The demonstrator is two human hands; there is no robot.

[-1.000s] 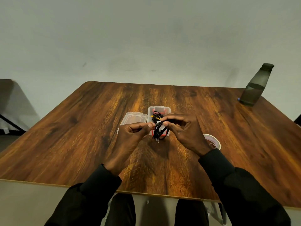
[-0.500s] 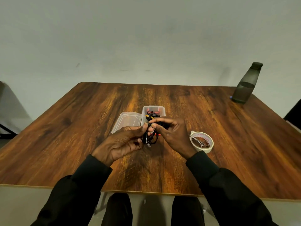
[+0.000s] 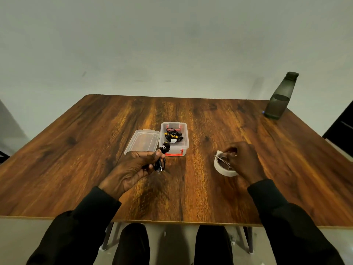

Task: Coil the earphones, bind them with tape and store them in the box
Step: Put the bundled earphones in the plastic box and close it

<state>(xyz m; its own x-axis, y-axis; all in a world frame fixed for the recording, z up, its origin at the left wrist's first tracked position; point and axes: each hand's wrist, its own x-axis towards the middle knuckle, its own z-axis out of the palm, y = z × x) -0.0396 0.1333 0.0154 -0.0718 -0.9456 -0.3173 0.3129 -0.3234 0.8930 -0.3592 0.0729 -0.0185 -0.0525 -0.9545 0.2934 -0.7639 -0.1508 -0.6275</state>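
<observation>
My left hand (image 3: 137, 165) grips a coiled bundle of black earphones (image 3: 161, 163) a little above the table, the jack plug hanging at the bottom. Just behind it stands the clear open box (image 3: 186, 135) with red clasps. Inside it lies another coil of black and yellow earphones (image 3: 172, 137) bound with white tape. To the right, my right hand (image 3: 243, 159) rests on the white tape roll (image 3: 222, 169), fingers curled over its far rim. A thin metal tool (image 3: 221, 160) lies across the roll's top.
The box's clear lid (image 3: 142, 143) lies flat to the left of the box. A dark water bottle (image 3: 279, 98) stands at the table's far right corner. The wooden table (image 3: 95, 150) ends in a near edge just above my knees.
My hands have parted. The right hand let go of the earphone coil and moved right onto the tape roll. The left hand keeps the coil alone.
</observation>
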